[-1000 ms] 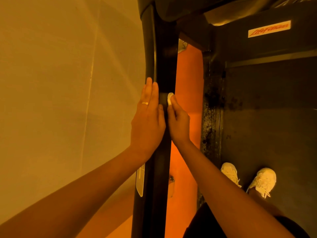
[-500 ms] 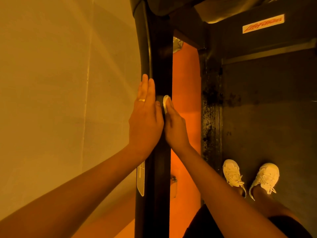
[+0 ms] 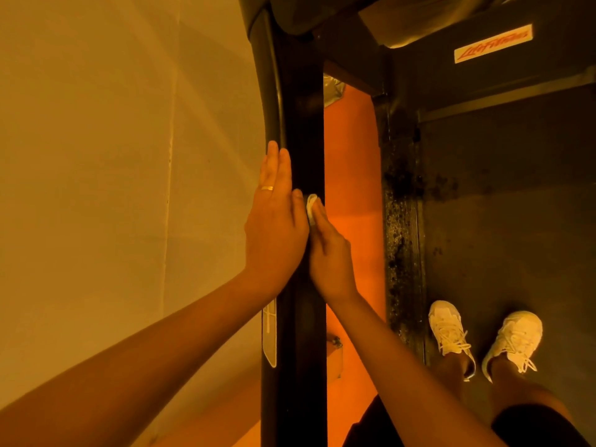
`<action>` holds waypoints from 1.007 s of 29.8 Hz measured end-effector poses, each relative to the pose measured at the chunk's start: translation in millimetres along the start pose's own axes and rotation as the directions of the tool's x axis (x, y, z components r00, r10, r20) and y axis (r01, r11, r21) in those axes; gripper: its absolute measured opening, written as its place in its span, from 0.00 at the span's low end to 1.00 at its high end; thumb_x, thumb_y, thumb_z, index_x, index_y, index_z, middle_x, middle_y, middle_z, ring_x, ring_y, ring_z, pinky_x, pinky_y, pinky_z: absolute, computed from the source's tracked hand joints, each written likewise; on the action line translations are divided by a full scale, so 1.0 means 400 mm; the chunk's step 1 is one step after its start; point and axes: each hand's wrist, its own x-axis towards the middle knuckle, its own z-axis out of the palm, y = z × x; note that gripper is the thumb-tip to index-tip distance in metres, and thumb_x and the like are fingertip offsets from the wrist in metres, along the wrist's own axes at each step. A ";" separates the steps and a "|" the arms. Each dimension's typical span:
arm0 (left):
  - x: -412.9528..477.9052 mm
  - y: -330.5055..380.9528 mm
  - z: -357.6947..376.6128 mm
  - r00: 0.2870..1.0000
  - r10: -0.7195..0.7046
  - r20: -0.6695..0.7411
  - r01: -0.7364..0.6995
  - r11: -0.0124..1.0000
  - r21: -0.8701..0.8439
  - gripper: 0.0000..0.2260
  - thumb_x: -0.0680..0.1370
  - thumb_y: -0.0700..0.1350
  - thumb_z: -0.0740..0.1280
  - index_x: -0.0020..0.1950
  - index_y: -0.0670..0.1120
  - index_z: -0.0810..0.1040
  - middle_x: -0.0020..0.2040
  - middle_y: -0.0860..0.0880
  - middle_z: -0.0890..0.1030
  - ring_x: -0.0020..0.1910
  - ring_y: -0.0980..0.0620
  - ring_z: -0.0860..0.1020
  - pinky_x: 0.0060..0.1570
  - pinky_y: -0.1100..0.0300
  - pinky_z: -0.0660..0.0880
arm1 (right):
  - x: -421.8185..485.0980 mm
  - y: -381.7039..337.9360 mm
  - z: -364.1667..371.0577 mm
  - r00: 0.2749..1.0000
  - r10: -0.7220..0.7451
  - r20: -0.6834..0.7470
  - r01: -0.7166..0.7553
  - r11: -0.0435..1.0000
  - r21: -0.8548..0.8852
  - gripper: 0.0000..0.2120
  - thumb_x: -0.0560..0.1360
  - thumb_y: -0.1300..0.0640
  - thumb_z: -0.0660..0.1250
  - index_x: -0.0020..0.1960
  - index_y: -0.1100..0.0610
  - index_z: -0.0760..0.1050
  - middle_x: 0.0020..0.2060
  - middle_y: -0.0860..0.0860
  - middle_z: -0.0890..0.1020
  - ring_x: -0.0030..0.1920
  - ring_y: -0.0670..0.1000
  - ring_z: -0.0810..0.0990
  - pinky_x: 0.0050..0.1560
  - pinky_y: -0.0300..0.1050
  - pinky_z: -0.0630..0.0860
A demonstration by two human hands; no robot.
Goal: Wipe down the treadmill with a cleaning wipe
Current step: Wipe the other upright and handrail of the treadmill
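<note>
The treadmill's black side bar (image 3: 303,124) runs from top to bottom through the middle of the head view. My left hand (image 3: 274,227) lies flat against the bar's left side with its fingers straight; a ring is on one finger. My right hand (image 3: 332,253) holds a small white cleaning wipe (image 3: 311,206) against the bar's top face, right beside my left thumb. Its thumb is hidden. The dark treadmill belt (image 3: 516,221) lies to the right.
I stand on the belt in white shoes (image 3: 448,330). A grimy, speckled side rail (image 3: 401,221) borders the belt. An orange floor strip (image 3: 350,156) shows between rail and bar. A pale wall (image 3: 113,156) fills the left. A logo label (image 3: 493,43) sits at top right.
The wipe and my right fingertips have slid a little down the bar toward me, from above my left thumb tip to just below it. My left hand stays flat in place.
</note>
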 end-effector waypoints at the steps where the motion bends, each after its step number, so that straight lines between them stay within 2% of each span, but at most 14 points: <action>1: 0.001 0.000 0.000 1.000 -0.007 0.001 0.007 1.000 0.001 0.26 0.84 0.41 0.57 0.81 0.44 0.56 0.82 0.48 0.53 0.79 0.49 0.60 0.64 0.47 0.75 | -0.005 0.001 -0.003 1.000 0.003 0.001 -0.003 1.000 0.004 0.22 0.85 0.64 0.57 0.78 0.56 0.63 0.76 0.54 0.68 0.78 0.53 0.63 0.75 0.42 0.62; 5: 0.004 0.013 0.001 1.000 -0.009 0.003 0.009 1.000 -0.002 0.26 0.83 0.39 0.57 0.81 0.42 0.57 0.82 0.46 0.54 0.80 0.49 0.57 0.68 0.49 0.73 | 0.088 0.023 -0.013 0.999 0.003 -0.035 -0.007 0.993 -0.117 0.22 0.85 0.65 0.56 0.78 0.58 0.63 0.76 0.57 0.68 0.76 0.53 0.65 0.75 0.40 0.62; 9: -0.004 0.013 -0.006 0.999 -0.035 -0.003 0.035 0.999 -0.006 0.26 0.83 0.39 0.57 0.81 0.41 0.58 0.82 0.45 0.55 0.80 0.49 0.57 0.71 0.54 0.69 | 0.163 0.039 -0.010 0.998 0.043 -0.051 -0.048 0.994 -0.101 0.23 0.83 0.68 0.55 0.77 0.62 0.64 0.76 0.58 0.67 0.77 0.55 0.64 0.71 0.25 0.57; 11: -0.024 0.010 -0.008 1.000 -0.026 0.010 0.026 1.000 0.000 0.26 0.83 0.38 0.56 0.81 0.41 0.57 0.82 0.44 0.54 0.80 0.49 0.56 0.73 0.54 0.67 | 0.144 0.031 -0.010 0.998 0.024 -0.050 -0.028 0.995 -0.095 0.23 0.83 0.68 0.55 0.78 0.62 0.63 0.77 0.59 0.66 0.77 0.56 0.64 0.68 0.22 0.56; 14: -0.107 0.006 -0.015 0.998 -0.014 0.060 0.014 1.000 -0.008 0.26 0.83 0.39 0.55 0.81 0.40 0.54 0.82 0.43 0.51 0.81 0.48 0.51 0.78 0.54 0.57 | 0.033 0.011 -0.002 1.000 0.019 -0.007 -0.020 0.996 -0.087 0.24 0.83 0.69 0.54 0.79 0.60 0.61 0.78 0.57 0.64 0.78 0.54 0.61 0.69 0.22 0.55; 16: -0.168 0.008 -0.021 0.998 -0.016 0.068 0.017 1.000 -0.005 0.27 0.83 0.40 0.55 0.81 0.40 0.53 0.82 0.44 0.50 0.82 0.50 0.49 0.79 0.56 0.53 | -0.041 -0.007 0.002 0.999 0.035 0.019 -0.034 0.998 -0.062 0.24 0.84 0.68 0.54 0.79 0.58 0.60 0.78 0.55 0.63 0.79 0.52 0.60 0.70 0.23 0.55; 22: -0.195 0.014 -0.008 0.999 -0.042 0.032 0.040 0.998 0.052 0.27 0.82 0.39 0.55 0.81 0.40 0.54 0.82 0.43 0.52 0.81 0.47 0.51 0.78 0.54 0.57 | -0.044 0.010 -0.015 0.999 -0.001 0.041 0.005 0.993 -0.120 0.22 0.83 0.69 0.56 0.77 0.62 0.64 0.76 0.59 0.67 0.77 0.57 0.64 0.71 0.28 0.59; 26: -0.195 0.013 -0.010 0.999 -0.044 0.017 0.043 0.998 0.035 0.26 0.82 0.38 0.56 0.81 0.39 0.56 0.82 0.42 0.53 0.81 0.46 0.52 0.78 0.53 0.57 | -0.011 0.027 0.000 1.000 -0.026 -0.004 0.025 0.989 -0.143 0.22 0.83 0.69 0.55 0.77 0.65 0.64 0.75 0.61 0.67 0.77 0.58 0.65 0.73 0.31 0.58; 30: -0.192 0.008 -0.007 1.000 -0.023 0.006 0.023 0.999 0.022 0.26 0.82 0.37 0.56 0.80 0.38 0.57 0.82 0.42 0.54 0.81 0.46 0.53 0.77 0.51 0.59 | 0.087 0.038 -0.002 0.996 0.053 -0.069 -0.063 0.986 -0.153 0.23 0.83 0.69 0.55 0.77 0.62 0.64 0.76 0.59 0.67 0.77 0.56 0.65 0.71 0.31 0.57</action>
